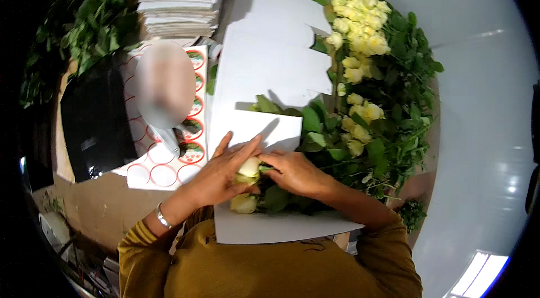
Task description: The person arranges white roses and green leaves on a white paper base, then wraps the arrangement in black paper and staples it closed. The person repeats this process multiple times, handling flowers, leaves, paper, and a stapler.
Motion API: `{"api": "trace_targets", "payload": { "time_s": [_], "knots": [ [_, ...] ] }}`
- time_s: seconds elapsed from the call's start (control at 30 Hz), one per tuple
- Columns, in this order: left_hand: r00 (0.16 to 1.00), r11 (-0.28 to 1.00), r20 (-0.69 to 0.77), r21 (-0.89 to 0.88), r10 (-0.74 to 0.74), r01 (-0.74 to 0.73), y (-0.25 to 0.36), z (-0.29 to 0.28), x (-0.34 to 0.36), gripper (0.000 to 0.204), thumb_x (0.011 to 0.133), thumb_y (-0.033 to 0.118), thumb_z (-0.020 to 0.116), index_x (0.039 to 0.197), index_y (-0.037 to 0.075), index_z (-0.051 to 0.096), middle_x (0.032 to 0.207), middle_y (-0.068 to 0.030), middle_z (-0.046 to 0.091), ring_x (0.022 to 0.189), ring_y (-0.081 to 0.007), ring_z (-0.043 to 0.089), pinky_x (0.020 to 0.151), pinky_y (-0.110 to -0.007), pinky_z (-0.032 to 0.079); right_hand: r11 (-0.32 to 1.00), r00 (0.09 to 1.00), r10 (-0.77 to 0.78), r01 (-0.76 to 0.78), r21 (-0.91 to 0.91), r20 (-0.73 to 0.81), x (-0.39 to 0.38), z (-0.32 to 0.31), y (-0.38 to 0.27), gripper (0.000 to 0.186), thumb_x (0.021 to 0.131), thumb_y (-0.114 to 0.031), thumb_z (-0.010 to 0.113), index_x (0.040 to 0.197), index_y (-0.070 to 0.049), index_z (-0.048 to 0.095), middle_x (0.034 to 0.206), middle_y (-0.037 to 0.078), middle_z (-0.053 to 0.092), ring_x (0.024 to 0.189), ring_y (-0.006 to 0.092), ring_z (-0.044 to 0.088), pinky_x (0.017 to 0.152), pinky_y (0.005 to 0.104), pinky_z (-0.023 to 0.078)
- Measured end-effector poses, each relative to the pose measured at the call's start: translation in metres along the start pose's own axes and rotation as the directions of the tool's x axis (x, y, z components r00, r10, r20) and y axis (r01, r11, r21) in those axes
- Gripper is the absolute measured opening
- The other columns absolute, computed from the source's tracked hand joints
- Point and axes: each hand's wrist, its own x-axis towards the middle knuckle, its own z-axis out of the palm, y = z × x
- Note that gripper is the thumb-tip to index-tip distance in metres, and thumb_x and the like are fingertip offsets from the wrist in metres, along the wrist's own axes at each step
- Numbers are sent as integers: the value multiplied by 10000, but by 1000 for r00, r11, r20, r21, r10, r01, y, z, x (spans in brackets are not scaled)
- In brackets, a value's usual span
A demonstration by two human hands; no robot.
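Note:
Two pale yellow roses lie in front of me at the paper's near part: an upper rose (248, 167) and a lower rose (243, 203). Cupped around the upper one is my left hand (216, 177), its thumb below the bloom and other fingers stretched over the paper. My right hand (298, 173) meets it from the other side, fingers bent and pinched close beneath the same bloom; the fingertips are partly hidden. Green leaves and stems run rightward under my right forearm. A white card (275, 126) lies just beyond both hands, and a pale board (281, 227) sits beneath the roses.
Large white sheets (264, 62) cover the middle. At right lies a pile of yellow roses (363, 22) with leafy stems. A stack of card (177, 11) stands far left, near round-label sheets (163, 177), a black wrap (98, 121) and green foliage (101, 34).

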Motion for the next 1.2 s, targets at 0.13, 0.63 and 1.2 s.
{"api": "trace_targets", "payload": {
  "time_s": [0.13, 0.63, 1.2],
  "knots": [
    [1000, 994, -5, 107, -1, 2, 2, -1, 4, 746, 692, 197, 784, 1351, 121, 443, 1231, -114, 551, 1242, -290, 454, 1126, -515, 123, 993, 1000, 3, -1, 120, -16, -3, -29, 6, 307, 847, -89, 620, 1141, -17, 572, 985, 179, 637, 835, 312, 642, 726, 370, 520],
    [988, 989, -31, 3, -149, 149, 7, 3, 3, 324, 849, 165, 614, 1163, 88, 611, 1201, -104, 586, 1252, -295, 450, 1139, -491, 67, 846, 681, 494, -521, 116, -541, -34, -194, 142, 474, 801, -38, 685, 1243, -132, 543, 1270, 89, 521, 1166, 257, 521, 974, 423, 469],
    [991, 986, -132, 164, 18, 4, 1, 12, 1, 393, 837, 194, 643, 1204, 69, 576, 1222, -131, 560, 1207, -292, 479, 1113, -507, 157, 915, -85, -306, -301, -269, -948, -149, -195, -60, 275, 840, 30, 601, 1115, 15, 609, 1098, 146, 642, 933, 219, 637, 765, 312, 544]
  ]
}}
